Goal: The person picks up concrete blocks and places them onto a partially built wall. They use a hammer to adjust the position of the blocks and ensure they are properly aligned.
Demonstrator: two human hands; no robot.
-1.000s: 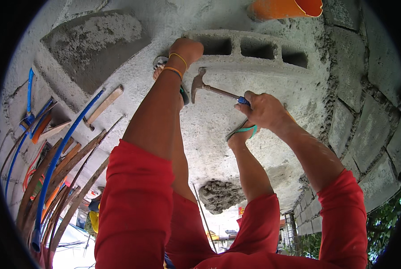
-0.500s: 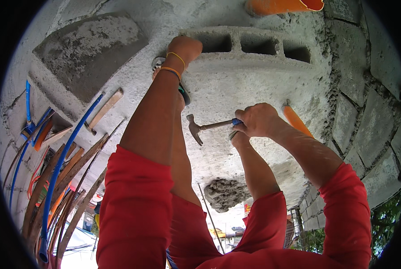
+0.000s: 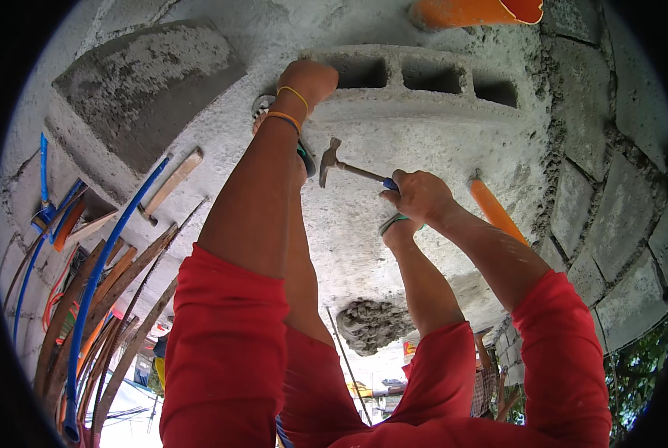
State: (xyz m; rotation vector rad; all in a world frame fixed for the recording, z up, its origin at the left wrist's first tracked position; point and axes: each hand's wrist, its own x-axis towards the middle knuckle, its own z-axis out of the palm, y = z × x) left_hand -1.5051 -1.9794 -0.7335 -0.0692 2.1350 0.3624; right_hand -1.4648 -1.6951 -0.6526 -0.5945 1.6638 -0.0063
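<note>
A grey hollow concrete block (image 3: 394, 92) with three openings facing me lies on the rough concrete floor. My left hand (image 3: 308, 81) is closed over its left end; the fingertips are hidden behind the block. Below and right of that, my right hand (image 3: 422, 197) grips a claw hammer (image 3: 358, 172) by its blue handle. The hammer's metal head points left and sits in the air on the near side of the block, apart from it.
My sandalled feet stand close below the hands. Orange pipes (image 3: 496, 211) stick up at right and top. A concrete slab (image 3: 151, 89), a wooden-handled tool (image 3: 173, 183), blue pipes and boards occupy the left. Wet mortar (image 3: 373, 325) lies behind me; a block wall (image 3: 632, 216) bounds the right.
The hammer head has swung up toward the block, and my right hand has shifted slightly up and left. My left hand stays on the block. A person now shows in the background at lower right.
</note>
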